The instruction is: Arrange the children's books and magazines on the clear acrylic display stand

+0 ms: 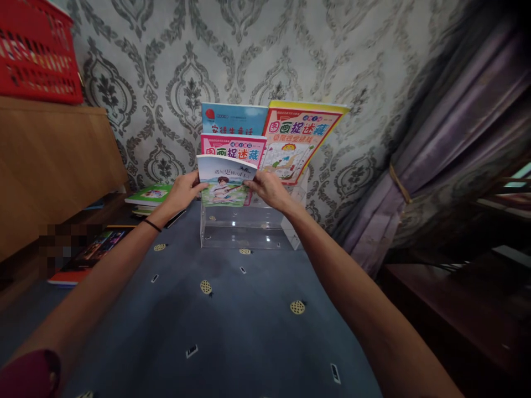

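Between my two hands is a thin book [226, 187] with a child on its pale green and blue cover. My left hand [185, 190] grips its left edge, and my right hand [269, 188] pinches its right edge. The book is upright at a clear acrylic book rack [244, 236]; whether its lower edge rests on a tier is hard to make out. Just behind it stands a pink picture book [234, 145], partly covered. Farther back are a blue book [234, 114] and, to the right, a red and yellow picture book [296, 138].
The rack stands on a dark blue cloth [244, 326] against a patterned wall [191, 72]. At left lie a stack with a green book [151, 193] and a dark book [102, 249], beside a wooden cabinet [58, 166] bearing a red basket [39, 61]. A purple curtain [415, 143] hangs right.
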Demonstrator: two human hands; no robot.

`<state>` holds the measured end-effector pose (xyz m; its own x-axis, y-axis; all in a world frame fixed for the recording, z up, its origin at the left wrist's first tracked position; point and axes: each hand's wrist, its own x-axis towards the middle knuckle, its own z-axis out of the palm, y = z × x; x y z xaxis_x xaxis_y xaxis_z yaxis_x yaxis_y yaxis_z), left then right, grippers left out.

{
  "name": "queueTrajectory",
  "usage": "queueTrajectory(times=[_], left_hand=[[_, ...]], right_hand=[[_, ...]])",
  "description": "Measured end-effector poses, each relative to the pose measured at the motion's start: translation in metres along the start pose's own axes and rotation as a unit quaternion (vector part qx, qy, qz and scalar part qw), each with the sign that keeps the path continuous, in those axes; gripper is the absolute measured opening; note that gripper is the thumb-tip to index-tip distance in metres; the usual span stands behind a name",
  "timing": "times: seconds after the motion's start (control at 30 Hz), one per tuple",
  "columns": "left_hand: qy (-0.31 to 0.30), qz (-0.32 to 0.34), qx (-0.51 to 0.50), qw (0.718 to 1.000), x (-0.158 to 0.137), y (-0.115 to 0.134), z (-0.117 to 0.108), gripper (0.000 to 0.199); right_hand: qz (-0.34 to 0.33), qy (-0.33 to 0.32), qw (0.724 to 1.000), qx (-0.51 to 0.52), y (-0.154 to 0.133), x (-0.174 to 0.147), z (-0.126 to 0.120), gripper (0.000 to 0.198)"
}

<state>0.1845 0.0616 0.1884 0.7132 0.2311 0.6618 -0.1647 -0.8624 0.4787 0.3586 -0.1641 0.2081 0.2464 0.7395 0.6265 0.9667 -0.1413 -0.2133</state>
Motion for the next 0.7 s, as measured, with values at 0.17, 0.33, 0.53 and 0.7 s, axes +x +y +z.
queueTrajectory(times=[0.17,0.33,0.53,0.7], left_hand=[[-0.005,-0.003,0.026,1.0,0.001,0.006,0.0,0.022],[-0.016,-0.009,0.004,1.0,0.002,0.005,0.001,0.022],[-0.026,-0.015,-0.031,0.999,0.003,-0.002,0.0,0.023],[-0.051,-0.025,-0.046,0.997,0.0,-0.007,0.004,0.03]], right_hand=[[-0.02,-0.015,0.999,0.027,0.001,-0.002,-0.006,0.017],[-0.018,-0.017,0.999,0.022,0.004,-0.001,-0.006,0.019],[-0.017,-0.019,0.999,0.037,0.005,0.003,-0.001,0.02],[-0.005,-0.031,0.998,0.059,0.007,0.0,0.004,0.018]])
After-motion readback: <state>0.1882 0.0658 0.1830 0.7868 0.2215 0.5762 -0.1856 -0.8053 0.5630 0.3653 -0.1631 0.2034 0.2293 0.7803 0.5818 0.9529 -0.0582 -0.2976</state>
